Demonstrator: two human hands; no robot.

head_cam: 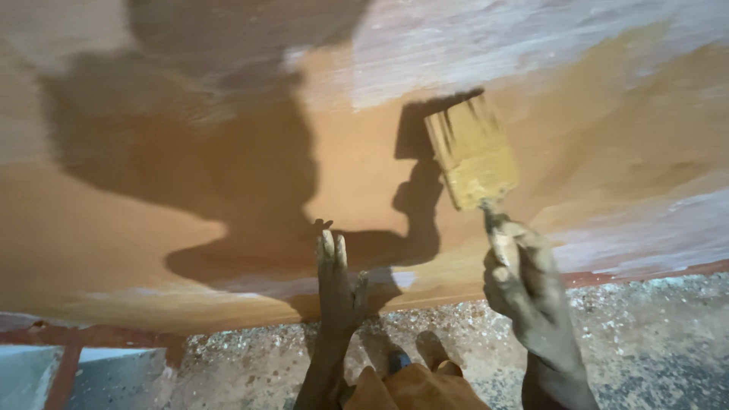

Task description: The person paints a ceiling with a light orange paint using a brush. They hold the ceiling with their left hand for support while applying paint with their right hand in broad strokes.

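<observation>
My right hand (525,287) grips the handle of a wide flat paintbrush (472,154) loaded with ochre paint. Its bristles press against the wall (190,190), which is coated in wet orange-brown paint. My left hand (338,285) rests flat on the lower part of the wall, fingers straight and pointing up, holding nothing. Both hands are smeared with paint. Shadows of my head, arm and the brush fall across the painted area.
Pale unpainted patches (486,38) show at the upper right and at the right (653,235) of the wall. A red strip (114,334) runs along the wall's base. Below lies a speckled floor (645,342). My feet (425,353) and orange clothing (414,387) are at the bottom centre.
</observation>
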